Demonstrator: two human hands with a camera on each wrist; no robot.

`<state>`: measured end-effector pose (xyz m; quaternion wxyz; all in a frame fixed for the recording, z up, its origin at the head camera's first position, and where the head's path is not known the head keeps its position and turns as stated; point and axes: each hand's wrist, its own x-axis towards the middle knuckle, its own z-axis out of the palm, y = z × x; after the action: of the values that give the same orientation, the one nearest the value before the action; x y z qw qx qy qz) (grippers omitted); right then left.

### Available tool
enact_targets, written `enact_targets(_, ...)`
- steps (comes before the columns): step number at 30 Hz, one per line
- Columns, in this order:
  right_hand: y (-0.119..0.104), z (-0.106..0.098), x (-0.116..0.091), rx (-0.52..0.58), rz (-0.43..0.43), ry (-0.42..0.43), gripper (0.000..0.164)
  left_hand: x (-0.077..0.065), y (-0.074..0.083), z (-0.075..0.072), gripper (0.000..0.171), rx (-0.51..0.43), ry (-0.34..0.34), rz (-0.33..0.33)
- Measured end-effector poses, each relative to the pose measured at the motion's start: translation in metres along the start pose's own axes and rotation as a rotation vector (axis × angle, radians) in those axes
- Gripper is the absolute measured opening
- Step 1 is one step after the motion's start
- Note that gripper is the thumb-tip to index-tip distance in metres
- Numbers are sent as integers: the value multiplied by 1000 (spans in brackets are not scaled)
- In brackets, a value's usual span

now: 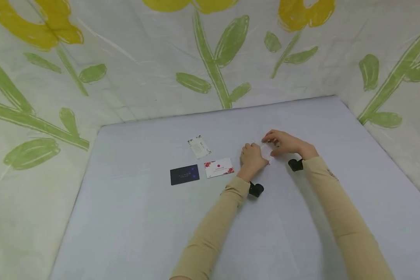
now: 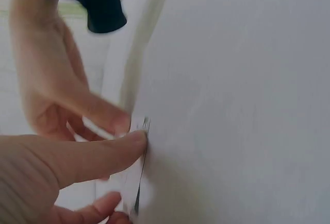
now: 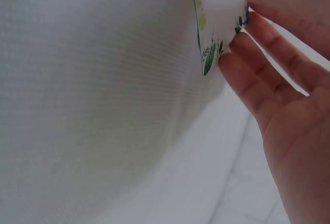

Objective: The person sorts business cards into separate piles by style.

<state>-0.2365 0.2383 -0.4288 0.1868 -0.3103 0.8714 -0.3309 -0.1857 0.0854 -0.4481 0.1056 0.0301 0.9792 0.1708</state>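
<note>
Both hands meet at a white card (image 1: pixel 267 151) with small print, right of the table's middle. My left hand (image 1: pixel 252 156) grips its near left side; in the left wrist view the thumb (image 2: pixel 116 154) lies along the card (image 2: pixel 135 183), seen nearly edge-on, with fingertips below. My right hand (image 1: pixel 283 143) holds the far right side, thumb and fingers around the edge. Green leaf prints decorate the card's corner (image 3: pixel 210 54) in the right wrist view, where the right fingers (image 3: pixel 247 74) touch its edge. Part of the card is hidden behind the hands.
Left of the hands lie a white card with green leaf corners (image 1: pixel 199 147), a white card with red flowers (image 1: pixel 219 168) and a dark blue card (image 1: pixel 184 175). The pale table (image 1: pixel 133 229) meets a flower-painted sheet (image 1: pixel 143 77) at its back edge.
</note>
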Motion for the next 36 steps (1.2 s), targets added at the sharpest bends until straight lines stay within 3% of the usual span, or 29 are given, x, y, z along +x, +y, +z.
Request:
enact_targets(5, 8, 7, -1, 45, 41, 51, 54, 2, -18, -9, 43, -73, -64, 116)
enact_targets(10, 7, 12, -3, 50, 39, 77, 51, 3, -23, -14, 55, -92, -123, 128)
enact_targets(14, 6, 14, -5, 67, 25, 121, 44, 2, -30, -17, 47, -184, -158, 157)
enact_targets(20, 9, 21, -8, 139, 41, 234, 30, -1, -43, -26, 42, -395, -122, 240)
enact_targets(25, 7, 31, -5, 285, 18, 319, 22, -1, -57, -39, 36, -469, -57, 327)
enact_targets(30, -4, 38, -3, 367, 79, 345, 23, -4, -70, -51, 26, -476, -46, 322)
enact_targets(36, -24, 46, 3, 200, 148, 327, 22, -11, -83, -51, 25, -414, -97, 268)
